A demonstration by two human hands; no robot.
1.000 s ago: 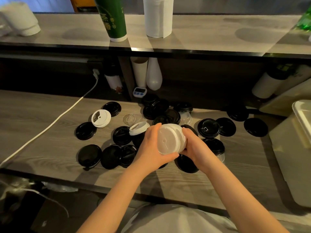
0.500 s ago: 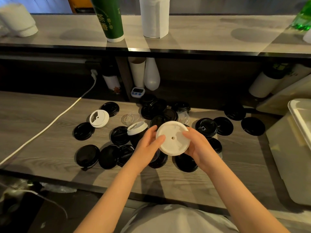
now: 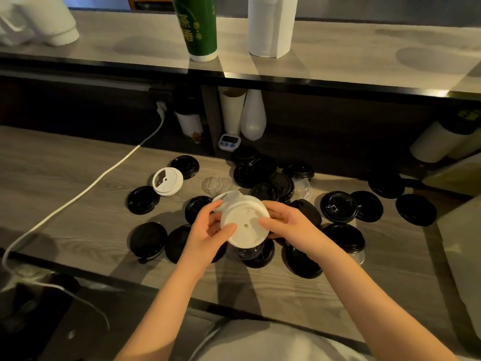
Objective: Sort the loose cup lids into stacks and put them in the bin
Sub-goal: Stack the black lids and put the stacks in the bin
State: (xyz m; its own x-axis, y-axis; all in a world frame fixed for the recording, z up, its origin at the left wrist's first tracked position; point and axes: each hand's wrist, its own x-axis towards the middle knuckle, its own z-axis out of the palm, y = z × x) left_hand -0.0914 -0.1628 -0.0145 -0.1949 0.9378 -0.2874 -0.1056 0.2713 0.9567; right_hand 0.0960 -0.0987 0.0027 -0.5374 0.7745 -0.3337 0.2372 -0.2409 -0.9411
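One white lid stack, held just above the tabletop.
The left hand and right hand each pinch its rim, fingers curled round, over the scattered black lids; square the edges flush before adding the loose white lid lying apart at left.

A drinks shop's service area: sleeved paper cup stacks, a green branded cup stack and a small timer crowd a two-tier surface.

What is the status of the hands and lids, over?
Left hand, right hand: both hold round white plastic lid. Round black plastic lids scattered underneath, unsorted.
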